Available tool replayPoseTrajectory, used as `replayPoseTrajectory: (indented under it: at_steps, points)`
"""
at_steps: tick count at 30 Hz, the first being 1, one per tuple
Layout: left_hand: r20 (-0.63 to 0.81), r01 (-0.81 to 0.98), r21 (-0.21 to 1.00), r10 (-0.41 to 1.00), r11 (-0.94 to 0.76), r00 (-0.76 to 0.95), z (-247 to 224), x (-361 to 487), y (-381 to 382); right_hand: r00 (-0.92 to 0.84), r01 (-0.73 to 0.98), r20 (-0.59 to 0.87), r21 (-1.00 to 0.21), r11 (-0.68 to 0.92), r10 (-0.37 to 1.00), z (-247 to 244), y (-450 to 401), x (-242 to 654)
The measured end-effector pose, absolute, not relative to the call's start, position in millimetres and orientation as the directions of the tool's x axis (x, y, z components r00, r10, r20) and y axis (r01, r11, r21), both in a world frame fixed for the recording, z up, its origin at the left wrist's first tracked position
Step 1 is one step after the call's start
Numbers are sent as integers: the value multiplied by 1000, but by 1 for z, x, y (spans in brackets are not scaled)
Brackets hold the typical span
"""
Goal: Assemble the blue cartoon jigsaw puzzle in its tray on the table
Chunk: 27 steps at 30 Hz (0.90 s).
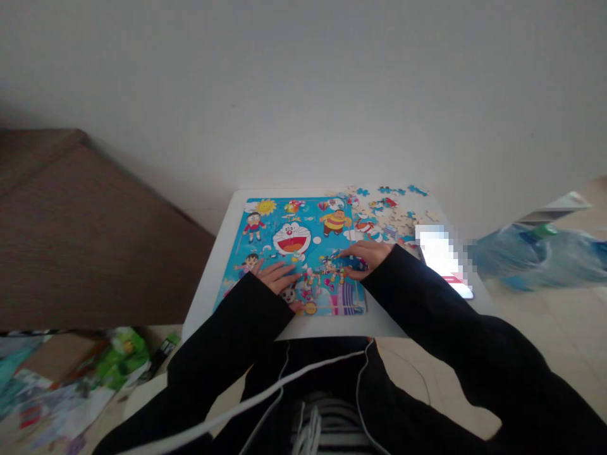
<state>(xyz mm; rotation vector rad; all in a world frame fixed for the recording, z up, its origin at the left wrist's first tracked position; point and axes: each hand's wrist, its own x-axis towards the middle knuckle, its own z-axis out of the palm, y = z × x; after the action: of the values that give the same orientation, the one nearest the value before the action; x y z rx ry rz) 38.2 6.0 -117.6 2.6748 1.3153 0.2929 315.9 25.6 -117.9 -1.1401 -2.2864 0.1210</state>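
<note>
White cord: nearest the camera, a pale cord point(237, 408) crosses the lap at a slant, above a striped garment point(336, 436).
Sleeves: black, of a jacket point(474, 335), reaching forward over the near edge of the counter point(332, 327), which is white.
Doraemon jigsaw puzzle: the puzzle point(296, 243) lies flat on the counter, left of centre, in front of the person. A large cat face sits mid-picture, with a sun at upper left and cartoon figures around it.
Left hand: the left hand point(274, 278) rests on the lower left part of the puzzle, palm down, fingers extended and slightly spread; no grip seen.
Right hand: the right hand point(372, 254) is at the puzzle's right edge, fingers bent and pointing inward over the picture. Whether thumb and finger close on a piece cannot be told.
Hand spacing: apart from each other, with part of the puzzle between them.
Loose pieces: a scatter of jigsaw pieces point(404, 220) beyond the right hand, at the counter's far right; some blue or printed, others plain tan.
Lit device: a phone-like device point(439, 253) beside the right sleeve, partly pixelated.
Left surroundings: a brown wooden cabinet point(104, 240); below it, a green bag point(124, 357) among clutter.
Right surroundings: a translucent plastic bag point(531, 259), contents unclear.
Background: a plain grey wall point(303, 95) behind the counter.
</note>
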Motion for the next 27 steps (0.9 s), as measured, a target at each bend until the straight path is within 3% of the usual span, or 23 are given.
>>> replayPoseTrajectory:
  at_steps: [7,16,21,27]
  points:
    - [35,685,305,727,-662,686,-126,56,-15,-568,724,404,-167,669,717,-145,84,318]
    - [16,683,321,725,-656,689,-128,58,-15,-529,617,604,-210,759,596,-163,30,316]
    - [36,690,312,734,-653,678,-125,57,-15,-543,623,593,-190,758,595,-176,27,318]
    - [148,803,194,826,-564,545,-117,18,-25,-518,626,591,-231,745,618,-165,26,309]
